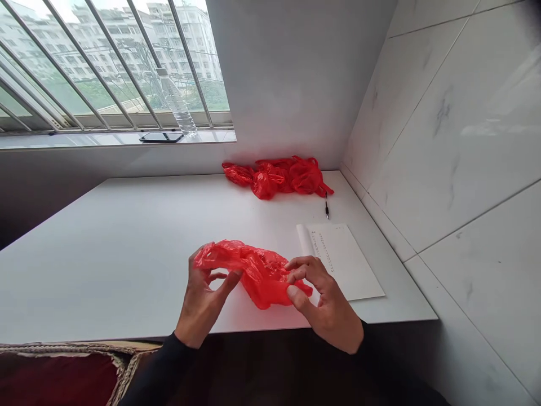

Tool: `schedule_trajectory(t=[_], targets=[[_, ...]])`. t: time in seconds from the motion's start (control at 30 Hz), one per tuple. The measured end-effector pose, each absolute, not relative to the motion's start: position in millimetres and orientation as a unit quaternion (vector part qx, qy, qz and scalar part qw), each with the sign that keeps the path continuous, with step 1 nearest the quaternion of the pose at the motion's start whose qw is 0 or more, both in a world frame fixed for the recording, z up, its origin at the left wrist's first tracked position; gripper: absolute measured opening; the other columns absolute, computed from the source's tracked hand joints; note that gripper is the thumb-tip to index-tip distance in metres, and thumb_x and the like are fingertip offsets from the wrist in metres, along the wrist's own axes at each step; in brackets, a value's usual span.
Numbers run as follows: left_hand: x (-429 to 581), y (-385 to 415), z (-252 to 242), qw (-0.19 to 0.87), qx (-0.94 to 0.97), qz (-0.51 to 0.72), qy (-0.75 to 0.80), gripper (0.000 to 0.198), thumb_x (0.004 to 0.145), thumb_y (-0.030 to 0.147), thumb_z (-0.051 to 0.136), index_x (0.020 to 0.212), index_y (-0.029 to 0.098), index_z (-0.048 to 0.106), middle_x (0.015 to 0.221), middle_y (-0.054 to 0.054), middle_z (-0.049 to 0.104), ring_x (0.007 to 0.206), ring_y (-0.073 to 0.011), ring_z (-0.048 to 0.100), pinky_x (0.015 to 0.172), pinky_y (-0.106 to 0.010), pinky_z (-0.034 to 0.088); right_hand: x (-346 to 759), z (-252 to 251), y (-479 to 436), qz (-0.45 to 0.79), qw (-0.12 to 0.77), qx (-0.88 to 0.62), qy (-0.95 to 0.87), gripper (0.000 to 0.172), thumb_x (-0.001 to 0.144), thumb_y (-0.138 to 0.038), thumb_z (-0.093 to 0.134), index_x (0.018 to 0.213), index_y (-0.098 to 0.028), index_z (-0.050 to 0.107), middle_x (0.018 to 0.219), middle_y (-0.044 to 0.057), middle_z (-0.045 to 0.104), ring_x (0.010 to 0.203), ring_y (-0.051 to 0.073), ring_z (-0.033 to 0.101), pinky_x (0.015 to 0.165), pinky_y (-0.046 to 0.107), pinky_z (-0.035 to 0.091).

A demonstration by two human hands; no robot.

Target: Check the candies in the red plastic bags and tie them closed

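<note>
Between my two hands, above the front edge of the white table point(139, 242), is a crumpled red plastic bag point(257, 270). My left hand point(207, 299) grips its left end, thumb below and the other fingers partly hidden behind the film. On the opposite side, my right hand point(321, 301) pinches the bag's right end between thumb and fingers. The bag's middle hangs loosely between the hands. An open notebook point(342, 259) with handwritten columns lies just beyond my right hand.
More crumpled red plastic bags point(279, 176) lie along the table's back edge, with a black pen point(327, 210) in front. A clear bottle point(177, 104) and a phone point(161, 137) rest on the sill of the barred window. A tiled wall point(443, 141) borders the right side.
</note>
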State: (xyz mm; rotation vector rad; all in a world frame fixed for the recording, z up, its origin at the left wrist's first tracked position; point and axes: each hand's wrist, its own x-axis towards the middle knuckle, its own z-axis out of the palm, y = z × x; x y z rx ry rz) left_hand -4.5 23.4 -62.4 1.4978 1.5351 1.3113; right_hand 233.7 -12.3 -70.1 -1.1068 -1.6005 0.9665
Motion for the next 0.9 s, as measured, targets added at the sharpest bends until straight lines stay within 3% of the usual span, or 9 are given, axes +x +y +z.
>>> schedule_trajectory(t=[0.1, 0.23, 0.3, 0.4, 0.5, 0.53, 0.63, 0.77, 0.9], targets=[[-5, 22, -66, 0.36, 0.545, 0.494, 0.573, 0.078, 0.078, 0.046, 0.079, 0.144, 0.028, 0.042, 0.133, -0.011, 0.061, 0.105, -0.0261, 0.065, 0.09, -0.045, 0.055, 235, -67, -19, 0.413, 0.462, -0.391, -0.681, 0.015, 0.087, -0.016, 0.057, 0.094, -0.028, 0.062, 0.109, 0.001, 0.069, 0.111, 0.022, 0.06, 0.102, 0.04, 0.047], [-3, 16, -66, 0.356, 0.593, 0.482, 0.538, 0.095, 0.079, 0.04, 0.08, 0.155, 0.037, 0.023, 0.114, -0.004, 0.065, 0.097, -0.0221, 0.065, 0.093, -0.044, 0.053, 236, -65, -20, 0.424, 0.435, -0.354, -0.711, 0.013, 0.091, -0.021, 0.055, 0.091, -0.028, 0.065, 0.091, 0.0, 0.071, 0.1, 0.022, 0.062, 0.106, 0.043, 0.045], [-1, 13, -66, 0.329, 0.634, 0.47, 0.518, 0.092, 0.079, 0.036, 0.08, 0.154, 0.038, 0.027, 0.109, -0.002, 0.065, 0.099, -0.0214, 0.064, 0.095, -0.041, 0.051, 235, -64, -18, 0.428, 0.418, -0.353, -0.719, 0.024, 0.099, -0.029, 0.048, 0.084, -0.028, 0.067, 0.083, 0.0, 0.07, 0.094, 0.021, 0.062, 0.11, 0.045, 0.042], [0, 11, -67, 0.299, 0.657, 0.463, 0.515, 0.061, 0.083, 0.032, 0.077, 0.138, 0.033, 0.051, 0.1, -0.001, 0.066, 0.098, -0.0201, 0.063, 0.095, -0.038, 0.051, 232, -63, -15, 0.418, 0.399, -0.367, -0.729, 0.042, 0.105, -0.036, 0.04, 0.074, -0.027, 0.067, 0.071, -0.001, 0.066, 0.084, 0.019, 0.062, 0.114, 0.046, 0.037], [-1, 13, -67, 0.322, 0.629, 0.484, 0.516, 0.034, 0.089, 0.032, 0.071, 0.121, 0.027, 0.062, 0.093, -0.001, 0.067, 0.087, -0.018, 0.065, 0.088, -0.036, 0.054, 226, -70, -12, 0.371, 0.383, -0.412, -0.739, 0.024, 0.1, -0.041, 0.054, 0.091, -0.028, 0.071, 0.071, -0.002, 0.065, 0.079, 0.02, 0.064, 0.11, 0.048, 0.041], [-1, 14, -66, 0.343, 0.61, 0.497, 0.513, 0.033, 0.089, 0.034, 0.07, 0.119, 0.025, 0.062, 0.093, -0.002, 0.068, 0.084, -0.0181, 0.066, 0.083, -0.035, 0.055, 225, -75, -11, 0.353, 0.37, -0.431, -0.743, 0.02, 0.095, -0.044, 0.061, 0.104, -0.029, 0.071, 0.071, -0.001, 0.066, 0.081, 0.023, 0.065, 0.107, 0.049, 0.044], [-1, 17, -61, 0.378, 0.548, 0.537, 0.518, 0.039, 0.087, 0.037, 0.072, 0.122, 0.024, 0.06, 0.095, -0.003, 0.07, 0.075, -0.0185, 0.067, 0.069, -0.033, 0.057, 220, -90, -9, 0.295, 0.319, -0.483, -0.76, 0.046, 0.085, -0.043, 0.073, 0.128, -0.028, 0.065, 0.069, 0.001, 0.066, 0.089, 0.03, 0.068, 0.1, 0.052, 0.049], [0, 18, -58, 0.357, 0.491, 0.566, 0.557, 0.059, 0.084, 0.039, 0.075, 0.136, 0.029, 0.049, 0.092, 0.0, 0.069, 0.072, -0.0193, 0.068, 0.073, -0.038, 0.059, 219, -93, -7, 0.279, 0.318, -0.517, -0.744, 0.016, 0.092, -0.032, 0.061, 0.102, -0.028, 0.073, 0.067, 0.001, 0.066, 0.081, 0.026, 0.066, 0.089, 0.046, 0.052], [-5, 20, -64, 0.344, 0.45, 0.604, 0.56, 0.048, 0.083, 0.037, 0.077, 0.122, 0.028, 0.051, 0.093, 0.002, 0.063, 0.074, -0.0168, 0.066, 0.071, -0.034, 0.058, 226, -75, -3, 0.376, 0.38, -0.55, -0.641, 0.018, 0.095, -0.037, 0.054, 0.097, -0.025, 0.067, 0.065, -0.002, 0.061, 0.061, 0.018, 0.059, 0.059, 0.031, 0.047]])
